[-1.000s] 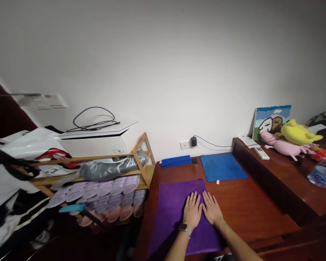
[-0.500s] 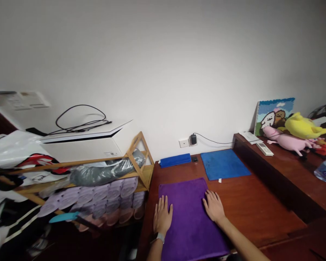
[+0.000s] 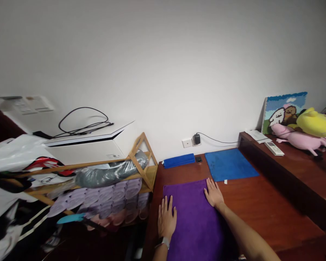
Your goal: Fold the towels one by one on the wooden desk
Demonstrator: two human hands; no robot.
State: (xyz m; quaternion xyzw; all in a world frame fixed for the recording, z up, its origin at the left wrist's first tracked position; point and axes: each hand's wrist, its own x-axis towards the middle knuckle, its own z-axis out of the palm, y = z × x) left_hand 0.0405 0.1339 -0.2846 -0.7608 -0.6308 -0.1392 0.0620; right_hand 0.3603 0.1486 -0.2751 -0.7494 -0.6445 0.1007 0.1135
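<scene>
Here, the purple cloth (image 3: 194, 221) lies flat on the brown desk (image 3: 250, 206), my left hand (image 3: 167, 219) resting palm down on its left edge with the fingers straight and slightly apart. My right hand (image 3: 214, 193) is flat at the cloth's far right corner, its fingers stretched out with narrow gaps, and neither hand is clamped on anything. Beyond the cloth are a folded blue cloth (image 3: 178, 160) and, further right, a spread blue cloth (image 3: 230, 165), while the wooden rack (image 3: 150, 174) with its slippers (image 3: 119, 192) stands to the purple cloth's left.
</scene>
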